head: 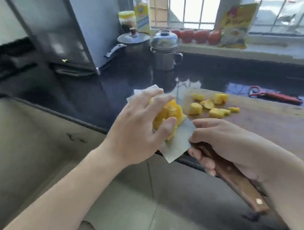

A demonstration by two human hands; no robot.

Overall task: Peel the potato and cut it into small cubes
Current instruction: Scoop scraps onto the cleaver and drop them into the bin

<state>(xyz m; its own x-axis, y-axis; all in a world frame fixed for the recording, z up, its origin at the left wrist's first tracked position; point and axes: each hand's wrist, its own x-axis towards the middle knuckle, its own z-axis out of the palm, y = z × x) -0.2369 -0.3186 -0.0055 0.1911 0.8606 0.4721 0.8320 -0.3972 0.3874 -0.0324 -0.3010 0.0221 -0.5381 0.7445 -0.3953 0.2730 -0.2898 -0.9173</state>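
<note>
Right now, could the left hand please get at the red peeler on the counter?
Probably not: the left hand is pressing potato pieces onto the cleaver blade, and the peeler lies far right, beyond the cutting board and the right hand.

two hands (136, 128), one cleaver (176, 145), one peeler (274, 95), two lidded pots (165, 48), about six loose potato cubes (215, 112)

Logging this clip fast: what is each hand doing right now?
Left hand: holds potato pieces against the cleaver blade.
Right hand: grips the cleaver's wooden handle.
</note>
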